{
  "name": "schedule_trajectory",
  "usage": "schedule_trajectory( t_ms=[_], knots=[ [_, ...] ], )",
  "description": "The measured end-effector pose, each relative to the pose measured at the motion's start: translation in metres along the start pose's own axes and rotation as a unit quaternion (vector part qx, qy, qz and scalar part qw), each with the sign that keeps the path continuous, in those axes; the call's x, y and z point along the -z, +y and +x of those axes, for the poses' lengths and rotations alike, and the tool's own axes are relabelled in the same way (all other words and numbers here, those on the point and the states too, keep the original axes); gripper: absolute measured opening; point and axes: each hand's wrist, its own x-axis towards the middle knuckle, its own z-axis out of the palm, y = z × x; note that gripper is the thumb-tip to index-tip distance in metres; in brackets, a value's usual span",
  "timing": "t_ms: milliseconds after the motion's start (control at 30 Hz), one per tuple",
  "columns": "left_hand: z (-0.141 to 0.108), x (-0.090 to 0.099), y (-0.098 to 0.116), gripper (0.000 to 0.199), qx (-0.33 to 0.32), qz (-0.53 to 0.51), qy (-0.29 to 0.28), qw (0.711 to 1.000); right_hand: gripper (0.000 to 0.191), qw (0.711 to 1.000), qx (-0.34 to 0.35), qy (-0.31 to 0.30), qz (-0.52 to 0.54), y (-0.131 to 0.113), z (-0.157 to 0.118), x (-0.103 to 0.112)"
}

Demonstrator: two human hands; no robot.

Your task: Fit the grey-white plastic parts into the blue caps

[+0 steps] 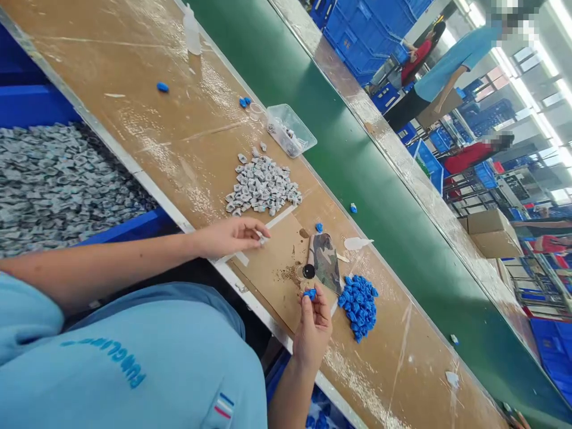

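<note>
My left hand (pixel 236 236) is over the cardboard sheet (pixel 272 262), pinching a small grey-white plastic piece (pixel 262 240) at its fingertips. Just beyond it is a heap of similar grey pieces (pixel 266 185). Between the thumb and fingers of my right hand (pixel 314 325) is a small blue plastic piece (pixel 310 294). Right of that hand lies a pile of blue pieces (pixel 358 305). A small round black-topped container (pixel 308 271) stands just past my right fingers, beside a camouflage-patterned pad (pixel 326 259).
A clear plastic tub (pixel 290 132) and a white bottle (pixel 191 33) stand farther up the table. A green conveyor belt (pixel 357 161) runs alongside, carrying a few small pieces. A blue bin (pixel 36 107) of grey pieces is at left. Several people work beyond the belt.
</note>
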Motion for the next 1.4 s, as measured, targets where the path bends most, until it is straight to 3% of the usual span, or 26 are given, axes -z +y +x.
schedule_trajectory(
  t_ms=[133, 267, 367, 533, 733, 800, 967, 1100, 1267, 1400],
  knots=[
    [0.001, -0.042, -0.010, 0.037, 0.098, -0.179, -0.018, 0.979, 0.038, 1.000, -0.010, -0.002, -0.005, -0.002, 0.002, -0.003],
    [0.007, -0.058, -0.017, 0.036, 0.124, -0.226, -0.029, 0.966, 0.039, 0.999, -0.001, -0.017, -0.041, -0.008, 0.005, -0.003],
    [0.013, -0.059, -0.018, 0.034, 0.124, -0.242, -0.041, 0.961, 0.039, 0.998, 0.027, -0.032, -0.057, -0.014, 0.005, -0.003],
    [0.020, -0.059, -0.023, 0.036, 0.092, -0.271, -0.078, 0.955, 0.018, 0.990, 0.072, -0.038, -0.115, -0.015, 0.005, 0.000],
    [0.021, -0.056, -0.028, 0.031, 0.059, -0.242, -0.105, 0.963, 0.039, 0.983, 0.065, -0.043, -0.168, -0.015, 0.009, 0.008],
    [0.021, -0.055, -0.028, 0.029, 0.040, -0.235, -0.106, 0.965, 0.038, 0.971, 0.083, -0.054, -0.216, -0.014, 0.012, 0.013],
    [0.020, -0.057, -0.030, 0.025, 0.031, -0.216, -0.094, 0.971, 0.032, 0.910, 0.198, -0.059, -0.359, -0.015, 0.021, 0.023],
    [0.021, -0.058, -0.029, 0.026, 0.049, -0.203, -0.086, 0.974, 0.038, 0.927, 0.147, -0.018, -0.345, -0.019, 0.024, 0.023],
    [0.023, -0.057, -0.028, 0.026, 0.052, -0.191, -0.103, 0.975, 0.033, 0.890, 0.197, -0.042, -0.409, -0.028, 0.032, 0.019],
    [0.023, -0.059, -0.031, 0.028, 0.045, -0.202, -0.096, 0.974, 0.035, 0.892, 0.170, -0.038, -0.418, -0.032, 0.035, 0.013]
  ],
)
